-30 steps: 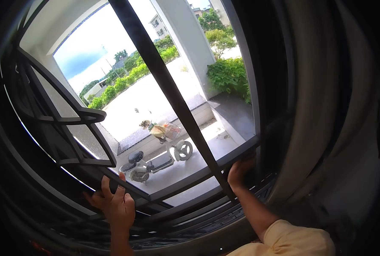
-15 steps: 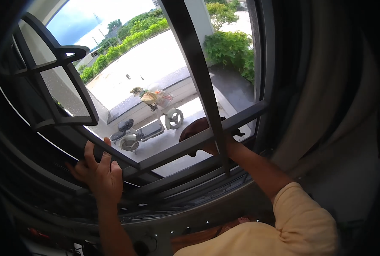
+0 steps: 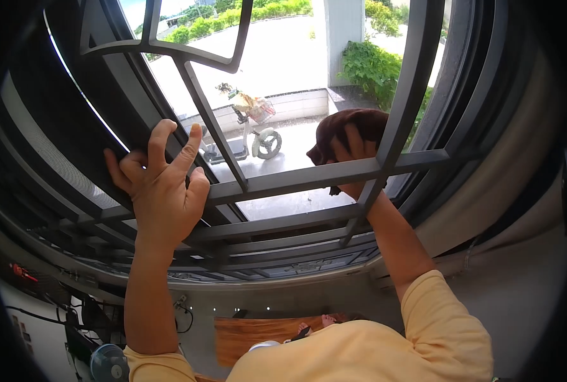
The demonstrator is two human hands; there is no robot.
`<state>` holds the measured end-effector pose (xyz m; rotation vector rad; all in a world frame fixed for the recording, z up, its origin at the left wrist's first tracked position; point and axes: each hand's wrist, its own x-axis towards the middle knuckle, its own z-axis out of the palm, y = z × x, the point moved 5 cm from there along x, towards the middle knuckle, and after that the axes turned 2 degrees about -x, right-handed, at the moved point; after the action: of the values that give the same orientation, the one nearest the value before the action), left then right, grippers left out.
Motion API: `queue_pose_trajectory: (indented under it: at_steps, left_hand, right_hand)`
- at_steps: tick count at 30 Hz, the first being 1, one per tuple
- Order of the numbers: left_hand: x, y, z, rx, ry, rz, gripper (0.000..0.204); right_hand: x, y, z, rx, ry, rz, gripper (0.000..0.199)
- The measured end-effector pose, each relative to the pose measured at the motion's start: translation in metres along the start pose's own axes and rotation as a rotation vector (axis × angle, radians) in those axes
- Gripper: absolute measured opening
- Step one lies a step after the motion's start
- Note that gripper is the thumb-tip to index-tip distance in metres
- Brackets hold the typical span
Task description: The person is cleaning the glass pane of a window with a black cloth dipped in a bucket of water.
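Observation:
My right hand point(image 3: 355, 153) reaches out between the dark grey bars of a window grille point(image 3: 309, 175). It grips a bunched dark reddish-brown cloth point(image 3: 350, 121) on the far side, beside an upright bar. Part of the cloth and wrist hides behind the bars. At the left, my left hand point(image 3: 169, 191) is held with fingers spread against the dark sliding window frame point(image 3: 145, 118). Nothing shows in its grasp.
Outside stand a scooter point(image 3: 252, 137) with a loaded front basket, a low wall point(image 3: 302, 105) and a green bush point(image 3: 369, 73). Indoors below are a wooden bench point(image 3: 255, 331), a fan point(image 3: 108, 364) and dark cables. A beige curtain point(image 3: 519, 210) hangs at the right.
The view has shifted and levelled. My right hand and the cloth are farther up past the horizontal bar and more visible. My left hand stays at the window frame, fingers spread wider.

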<state>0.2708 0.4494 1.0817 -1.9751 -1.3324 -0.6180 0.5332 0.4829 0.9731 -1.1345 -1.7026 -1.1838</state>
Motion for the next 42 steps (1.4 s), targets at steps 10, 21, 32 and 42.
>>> queue_pose_trajectory:
  at_steps: [10, 21, 32, 42]
  left_hand:
    - [-0.004, 0.004, 0.004, -0.002, 0.057, 0.024, 0.043]
    - [-0.008, 0.006, 0.004, -0.026, 0.078, -0.013, 0.045]
    - [-0.009, 0.006, 0.004, -0.087, 0.145, -0.017, 0.044]
    - [-0.008, 0.003, 0.003, -0.136, 0.231, 0.017, 0.041]
  right_hand:
    - [-0.187, -0.002, 0.046, 0.443, -0.704, 0.166, 0.024]
    - [-0.15, 0.001, -0.096, 0.47, -0.139, 0.517, 0.036]
    - [-0.033, -0.07, -0.073, 0.203, -0.37, -0.162, 0.05]
    - [0.025, -0.225, -0.022, 0.349, -0.302, -0.362, 0.041]
